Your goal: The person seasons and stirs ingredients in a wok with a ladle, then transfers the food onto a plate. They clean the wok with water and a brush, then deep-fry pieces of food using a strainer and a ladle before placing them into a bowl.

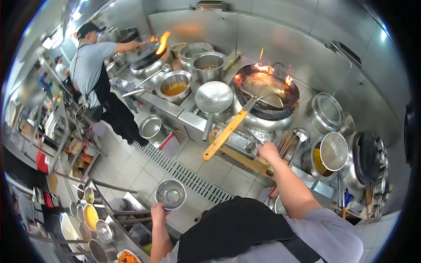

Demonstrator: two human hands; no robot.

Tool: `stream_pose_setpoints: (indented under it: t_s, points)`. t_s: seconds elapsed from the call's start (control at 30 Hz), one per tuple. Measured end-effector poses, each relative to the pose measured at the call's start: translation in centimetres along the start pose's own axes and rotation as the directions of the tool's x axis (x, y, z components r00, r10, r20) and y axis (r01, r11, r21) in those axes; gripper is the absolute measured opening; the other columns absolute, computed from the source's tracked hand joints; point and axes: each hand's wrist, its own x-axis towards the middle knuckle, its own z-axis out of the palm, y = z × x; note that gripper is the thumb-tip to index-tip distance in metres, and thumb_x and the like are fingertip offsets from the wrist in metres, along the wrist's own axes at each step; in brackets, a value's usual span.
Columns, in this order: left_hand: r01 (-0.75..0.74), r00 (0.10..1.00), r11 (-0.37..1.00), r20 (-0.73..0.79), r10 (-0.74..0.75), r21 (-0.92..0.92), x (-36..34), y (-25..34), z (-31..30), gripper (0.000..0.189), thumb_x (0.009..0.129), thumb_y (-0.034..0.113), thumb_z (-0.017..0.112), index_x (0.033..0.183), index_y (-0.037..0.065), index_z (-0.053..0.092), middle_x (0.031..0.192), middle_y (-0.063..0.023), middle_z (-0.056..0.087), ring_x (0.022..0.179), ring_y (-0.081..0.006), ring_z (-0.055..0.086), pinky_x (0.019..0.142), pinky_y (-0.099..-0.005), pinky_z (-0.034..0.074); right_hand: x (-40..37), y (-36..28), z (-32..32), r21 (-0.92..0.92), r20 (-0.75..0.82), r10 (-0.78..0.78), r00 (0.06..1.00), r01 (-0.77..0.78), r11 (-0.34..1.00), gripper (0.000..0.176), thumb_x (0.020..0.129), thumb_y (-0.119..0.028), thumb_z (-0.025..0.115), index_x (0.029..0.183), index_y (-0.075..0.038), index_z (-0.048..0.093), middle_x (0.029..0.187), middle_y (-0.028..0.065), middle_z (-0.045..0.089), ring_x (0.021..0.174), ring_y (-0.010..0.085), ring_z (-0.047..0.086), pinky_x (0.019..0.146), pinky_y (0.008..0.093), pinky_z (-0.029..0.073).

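Observation:
My left hand (159,213) is closed on the rim of a metal bowl (171,194), held out over the floor; the bowl looks nearly empty. At the stove's front edge, my right hand (268,152) is closed around the end of a thin metal rod (253,135), whose far end I cannot make out. Beyond it, a dark wok (291,93) sits on a burner with flames along its rim. A wire skimmer with a long wooden handle (226,135) lies across the wok, its handle jutting toward me. A perforated ladle (213,97) rests to the left.
A pot of orange liquid (173,87) and a deep pot (209,66) stand left. To the right are a ladle (301,134), a round strainer (333,151) and stacked woks (366,158). A co-worker (94,65) handles a flaming wok. Food containers (90,217) line the lower-left shelf.

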Motion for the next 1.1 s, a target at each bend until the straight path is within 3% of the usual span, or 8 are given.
stream_pose_setpoints:
  t_s: [0.3,0.43,0.57,0.6,0.7,0.83,1.03,1.1]
  points:
    - [0.025,0.999,0.995,-0.039,-0.029,-0.101,-8.3,-3.7,-4.1,0.012,0.080,0.010,0.051,0.084,0.002,0.058,0.069,-0.0052,0.057,0.057,-0.0161,0.057,0.053,-0.0293,0.050,10.6,-5.1,7.8,0.328,0.116,0.186,0.976,-0.215,0.920,0.037,0.089,-0.034,0.048,0.090,0.000,0.062,0.074,0.0208,0.061,0.059,0.0316,0.062,0.048,0.0437,0.051]
    - [-0.056,0.980,0.977,-0.200,0.014,-0.205,-11.2,-6.4,-6.3,0.020,0.083,0.016,0.054,0.093,0.001,0.062,0.076,-0.0043,0.059,0.063,-0.0133,0.055,0.056,-0.0285,0.048,7.0,-5.9,8.3,0.401,0.001,-0.275,0.962,0.251,0.881,0.028,0.093,-0.022,0.051,0.106,0.002,0.059,0.093,0.0177,0.066,0.080,0.0264,0.063,0.072,0.0374,0.051]
    - [-0.063,0.923,0.952,-0.381,-0.058,-0.298,-16.3,-6.3,-5.8,0.018,0.079,0.017,0.057,0.085,0.001,0.061,0.070,-0.0061,0.059,0.060,-0.0145,0.056,0.055,-0.0299,0.048,3.2,-4.5,13.3,0.117,0.138,-0.838,0.527,0.832,0.543,0.033,0.088,-0.014,0.055,0.115,0.004,0.053,0.105,0.0201,0.061,0.093,0.0288,0.059,0.085,0.0379,0.046]
    - [-0.109,0.905,0.928,-0.422,-0.056,-0.357,-17.7,-6.6,-5.4,0.017,0.079,0.017,0.058,0.084,0.000,0.060,0.070,-0.0068,0.060,0.060,-0.0152,0.057,0.054,-0.0297,0.049,1.3,-4.8,14.4,0.289,0.507,-0.612,0.608,0.549,0.784,0.033,0.087,-0.014,0.056,0.115,0.003,0.054,0.099,0.0179,0.061,0.086,0.0257,0.059,0.080,0.0364,0.048]
    - [-0.212,0.838,0.835,-0.535,-0.113,-0.508,-21.9,-7.7,-2.6,0.015,0.080,0.016,0.058,0.081,0.000,0.058,0.071,-0.0082,0.061,0.058,-0.0165,0.059,0.053,-0.0296,0.050,2.2,-2.3,20.3,0.259,0.848,-0.515,0.122,0.754,0.604,0.035,0.085,-0.014,0.060,0.117,0.000,0.054,0.088,0.0121,0.060,0.080,0.0205,0.059,0.073,0.0348,0.048]
    - [-0.359,0.751,0.695,-0.635,-0.182,-0.623,-27.6,-13.8,-0.5,0.013,0.082,0.013,0.057,0.082,0.000,0.057,0.069,-0.0093,0.061,0.055,-0.0178,0.060,0.054,-0.0301,0.053,-4.9,-6.5,19.9,0.291,0.939,-0.287,-0.189,0.881,0.372,0.040,0.085,-0.015,0.062,0.121,0.000,0.052,0.085,0.0114,0.059,0.073,0.0196,0.059,0.065,0.0344,0.048]
    - [-0.567,0.467,0.563,-0.798,-0.382,-0.602,-40.6,-18.9,2.6,0.010,0.081,0.011,0.056,0.085,0.002,0.058,0.077,-0.0083,0.058,0.064,-0.0181,0.060,0.056,-0.0304,0.054,-6.6,-7.7,19.4,0.046,0.895,-0.389,0.219,0.821,0.569,0.031,0.087,-0.014,0.057,0.115,0.001,0.055,0.079,0.0107,0.059,0.063,0.0162,0.057,0.051,0.0306,0.046]
    - [-0.617,0.307,0.569,-0.832,-0.462,-0.544,-46.2,-19.5,2.0,0.014,0.083,0.015,0.053,0.084,0.002,0.058,0.077,-0.0096,0.058,0.064,-0.0213,0.060,0.054,-0.0338,0.051,-0.7,-4.7,25.1,0.066,0.933,-0.337,0.128,0.859,0.507,0.027,0.087,-0.015,0.057,0.109,0.002,0.057,0.078,0.0111,0.060,0.061,0.0167,0.057,0.051,0.0303,0.046]
